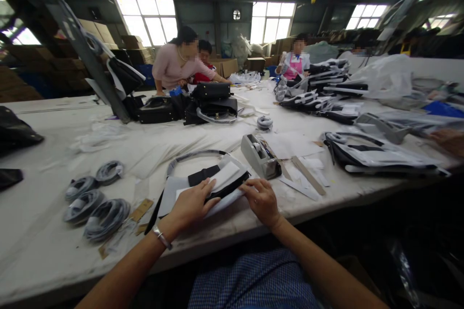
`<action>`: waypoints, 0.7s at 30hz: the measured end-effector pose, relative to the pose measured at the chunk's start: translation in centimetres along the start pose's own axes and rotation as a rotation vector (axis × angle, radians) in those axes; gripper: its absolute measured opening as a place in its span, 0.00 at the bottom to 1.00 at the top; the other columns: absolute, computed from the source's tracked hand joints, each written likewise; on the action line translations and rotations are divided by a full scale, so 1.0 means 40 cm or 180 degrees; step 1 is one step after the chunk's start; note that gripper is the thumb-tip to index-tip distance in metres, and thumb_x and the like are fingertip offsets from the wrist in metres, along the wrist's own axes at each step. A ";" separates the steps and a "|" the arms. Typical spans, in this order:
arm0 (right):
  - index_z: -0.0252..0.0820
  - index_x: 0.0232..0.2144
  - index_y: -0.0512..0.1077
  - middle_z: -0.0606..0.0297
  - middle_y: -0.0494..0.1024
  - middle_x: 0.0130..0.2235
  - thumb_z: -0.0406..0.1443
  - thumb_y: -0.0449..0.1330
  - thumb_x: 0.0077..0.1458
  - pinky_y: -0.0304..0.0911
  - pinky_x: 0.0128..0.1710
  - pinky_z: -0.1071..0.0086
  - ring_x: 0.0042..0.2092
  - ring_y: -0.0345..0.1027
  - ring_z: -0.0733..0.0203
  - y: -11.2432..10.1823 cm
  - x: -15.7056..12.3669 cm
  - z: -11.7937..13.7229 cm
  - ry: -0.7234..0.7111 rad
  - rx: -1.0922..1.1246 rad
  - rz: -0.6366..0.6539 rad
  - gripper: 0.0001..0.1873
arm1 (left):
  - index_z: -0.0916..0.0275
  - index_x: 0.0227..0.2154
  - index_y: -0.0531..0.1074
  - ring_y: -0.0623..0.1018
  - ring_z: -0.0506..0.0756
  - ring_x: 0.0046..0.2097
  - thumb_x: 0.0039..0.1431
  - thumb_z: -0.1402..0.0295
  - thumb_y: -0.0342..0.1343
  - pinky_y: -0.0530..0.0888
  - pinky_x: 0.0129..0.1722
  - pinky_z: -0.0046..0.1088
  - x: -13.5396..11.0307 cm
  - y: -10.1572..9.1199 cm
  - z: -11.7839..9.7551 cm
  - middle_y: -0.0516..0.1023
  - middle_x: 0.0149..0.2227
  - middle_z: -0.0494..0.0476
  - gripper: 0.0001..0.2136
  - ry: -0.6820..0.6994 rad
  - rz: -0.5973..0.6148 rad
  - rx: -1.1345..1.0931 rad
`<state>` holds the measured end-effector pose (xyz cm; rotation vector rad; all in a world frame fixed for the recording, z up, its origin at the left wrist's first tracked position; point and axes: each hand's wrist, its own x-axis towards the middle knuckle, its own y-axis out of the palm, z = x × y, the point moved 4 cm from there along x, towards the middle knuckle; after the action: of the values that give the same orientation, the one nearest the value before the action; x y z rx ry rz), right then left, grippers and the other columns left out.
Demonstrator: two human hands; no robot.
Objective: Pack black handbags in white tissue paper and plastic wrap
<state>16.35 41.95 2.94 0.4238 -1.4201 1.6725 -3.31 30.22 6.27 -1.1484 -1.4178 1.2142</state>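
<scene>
A black handbag lies on the table in front of me, partly covered with white wrapping sheets. Its wrapped handle loops away from me toward the back. Across the bag's top my left hand rests flat, fingers stretched over the white sheet. At the bag's right end my right hand has thumb and fingers pinched together on the edge of the white wrapping. Just beyond that hand stands a grey tape dispenser. What lies under my left palm is hidden.
Several wrapped strap coils lie at the left. Right of the dispenser are flat strips and another wrapped bag. Black bags are stacked ahead, beside a slanted metal post. Co-workers are across the table; a person's hand shows far right.
</scene>
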 end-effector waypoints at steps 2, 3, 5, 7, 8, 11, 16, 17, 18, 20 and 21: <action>0.45 0.44 0.78 0.59 0.77 0.41 0.28 0.56 0.64 0.65 0.46 0.58 0.43 0.68 0.52 0.018 0.000 0.000 0.0009 -0.0169 -0.0034 0.13 | 0.58 0.64 0.59 0.72 0.62 0.60 0.67 0.50 0.47 0.74 0.55 0.42 -0.003 0.002 0.001 0.66 0.64 0.63 0.28 0.0007 -0.0028 -0.0028; 0.45 0.44 0.78 0.59 0.76 0.41 0.27 0.55 0.64 0.65 0.45 0.58 0.42 0.68 0.52 0.028 -0.002 -0.001 0.0003 -0.0216 -0.0065 0.14 | 0.59 0.64 0.58 0.71 0.63 0.61 0.65 0.48 0.49 0.73 0.56 0.42 -0.005 0.006 0.000 0.65 0.64 0.64 0.30 0.0032 -0.0045 -0.0031; 0.43 0.43 0.77 0.57 0.76 0.41 0.27 0.53 0.64 0.67 0.45 0.58 0.43 0.69 0.52 0.047 -0.010 -0.009 0.0006 -0.0225 -0.0146 0.14 | 0.61 0.65 0.55 0.69 0.63 0.62 0.62 0.51 0.56 0.73 0.57 0.42 -0.010 0.019 -0.003 0.63 0.65 0.66 0.34 0.0068 -0.0077 0.0019; 0.41 0.44 0.77 0.56 0.76 0.41 0.27 0.52 0.65 0.70 0.45 0.59 0.44 0.70 0.52 0.060 -0.024 -0.019 -0.0012 -0.0113 -0.0201 0.15 | 0.63 0.65 0.55 0.68 0.64 0.63 0.61 0.60 0.60 0.72 0.58 0.41 -0.014 0.036 -0.008 0.61 0.66 0.68 0.34 0.0056 -0.0163 0.0118; 0.41 0.44 0.77 0.55 0.76 0.42 0.27 0.52 0.65 0.71 0.45 0.60 0.45 0.71 0.52 0.060 -0.030 -0.023 -0.0036 -0.0029 -0.0201 0.14 | 0.64 0.65 0.55 0.68 0.64 0.63 0.61 0.64 0.60 0.72 0.59 0.41 -0.017 0.046 -0.011 0.61 0.66 0.69 0.32 0.0038 -0.0236 0.0163; 0.45 0.50 0.75 0.57 0.78 0.44 0.28 0.54 0.67 0.72 0.46 0.62 0.46 0.72 0.55 0.034 -0.029 -0.024 -0.0173 0.0157 -0.0121 0.15 | 0.66 0.64 0.57 0.67 0.65 0.64 0.64 0.71 0.55 0.69 0.62 0.44 -0.023 0.075 -0.022 0.62 0.65 0.72 0.27 0.0067 -0.0495 0.0253; 0.49 0.64 0.63 0.57 0.70 0.60 0.30 0.64 0.61 0.52 0.66 0.46 0.63 0.60 0.48 0.007 0.064 0.005 -0.0889 -0.0129 0.0745 0.31 | 0.64 0.66 0.55 0.64 0.64 0.65 0.63 0.80 0.47 0.67 0.63 0.44 -0.033 0.122 -0.023 0.61 0.66 0.71 0.28 0.0121 -0.0788 0.0466; 0.48 0.64 0.62 0.57 0.67 0.62 0.30 0.65 0.60 0.47 0.68 0.44 0.65 0.56 0.47 0.018 0.080 0.006 -0.1078 -0.0177 0.0960 0.33 | 0.64 0.66 0.54 0.64 0.63 0.66 0.62 0.81 0.47 0.67 0.63 0.44 -0.036 0.130 -0.021 0.60 0.66 0.70 0.29 0.0121 -0.0847 0.0542; 0.47 0.64 0.62 0.57 0.67 0.62 0.30 0.64 0.60 0.46 0.68 0.43 0.65 0.55 0.47 0.033 0.090 0.004 -0.1238 -0.0188 0.1101 0.32 | 0.63 0.66 0.54 0.64 0.62 0.66 0.61 0.83 0.47 0.68 0.63 0.43 -0.038 0.138 -0.019 0.60 0.66 0.69 0.30 0.0114 -0.0903 0.0628; 0.45 0.60 0.67 0.60 0.72 0.59 0.29 0.62 0.62 0.52 0.67 0.48 0.62 0.62 0.51 0.069 0.096 -0.012 -0.1403 -0.0127 0.1138 0.25 | 0.60 0.66 0.55 0.65 0.62 0.65 0.59 0.85 0.46 0.70 0.62 0.42 -0.039 0.150 -0.018 0.61 0.66 0.68 0.32 0.0089 -0.1018 0.0818; 0.44 0.58 0.69 0.61 0.74 0.56 0.29 0.60 0.63 0.57 0.65 0.51 0.59 0.66 0.53 0.087 0.092 -0.023 -0.1416 -0.0077 0.1064 0.21 | 0.58 0.66 0.55 0.66 0.61 0.65 0.58 0.86 0.45 0.71 0.61 0.42 -0.036 0.154 -0.018 0.62 0.66 0.67 0.34 0.0065 -0.1055 0.0906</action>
<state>11.81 44.37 3.19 0.5973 -1.9191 1.8999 -1.85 29.39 0.14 -0.6976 -1.3081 1.1185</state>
